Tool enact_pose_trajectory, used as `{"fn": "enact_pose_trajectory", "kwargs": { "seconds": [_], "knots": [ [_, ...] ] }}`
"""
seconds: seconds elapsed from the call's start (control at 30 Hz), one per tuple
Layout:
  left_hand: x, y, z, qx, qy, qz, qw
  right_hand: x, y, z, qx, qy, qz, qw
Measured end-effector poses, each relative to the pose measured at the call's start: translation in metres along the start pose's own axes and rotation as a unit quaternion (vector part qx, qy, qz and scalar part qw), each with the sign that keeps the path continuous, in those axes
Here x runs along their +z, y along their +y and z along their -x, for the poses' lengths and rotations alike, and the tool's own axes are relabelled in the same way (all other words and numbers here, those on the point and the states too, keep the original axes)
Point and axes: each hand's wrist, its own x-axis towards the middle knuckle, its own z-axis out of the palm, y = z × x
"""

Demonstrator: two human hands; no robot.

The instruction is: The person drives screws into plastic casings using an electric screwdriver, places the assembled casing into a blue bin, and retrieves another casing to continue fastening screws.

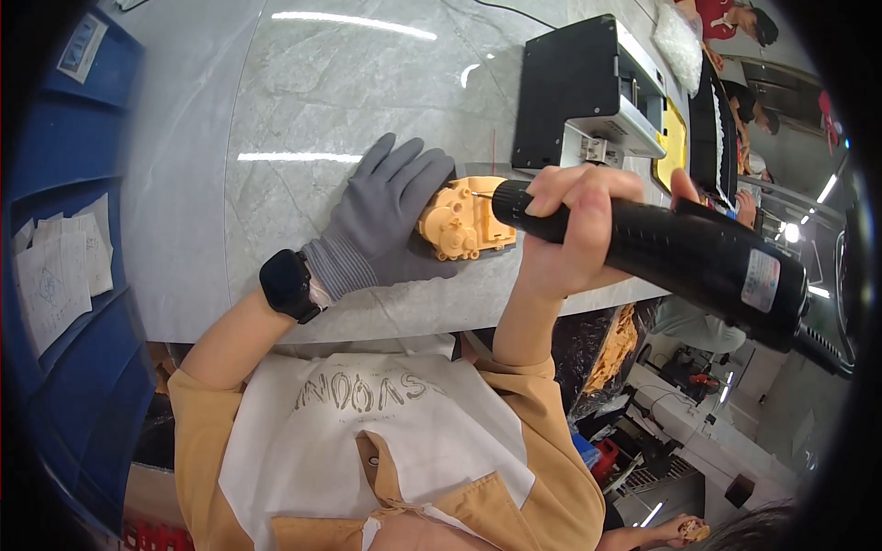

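A yellow-orange plastic housing with round bosses and screw holes lies on the grey marbled table. My left hand, in a grey knit glove, steadies it from the left, fingers along its far side and thumb along the near side. My bare right hand is wrapped round a black electric screwdriver, held nearly level and slanting across the view. Its thin bit reaches the upper part of the housing; whether the tip sits in a screw cannot be made out. A dark watch is on my left wrist.
A black and silver box-shaped machine stands at the back right, a yellow tray beside it. Blue bins with papers line the left. A dark bag of orange parts is below the table's right edge. Other people work at the far right.
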Motion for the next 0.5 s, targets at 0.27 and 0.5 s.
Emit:
{"fn": "enact_pose_trajectory", "kwargs": {
  "seconds": [0.27, 0.5],
  "knots": [
    [-0.006, 0.002, 0.0, -0.02, -0.005, 0.029, 0.999, 0.001, 0.008, 0.003, 0.058, -0.067, 0.115, 0.99],
    [-0.015, 0.004, -0.003, -0.05, -0.019, 0.047, 0.997, 0.005, 0.019, 0.006, 0.037, -0.071, 0.073, 0.994]
  ]
}}
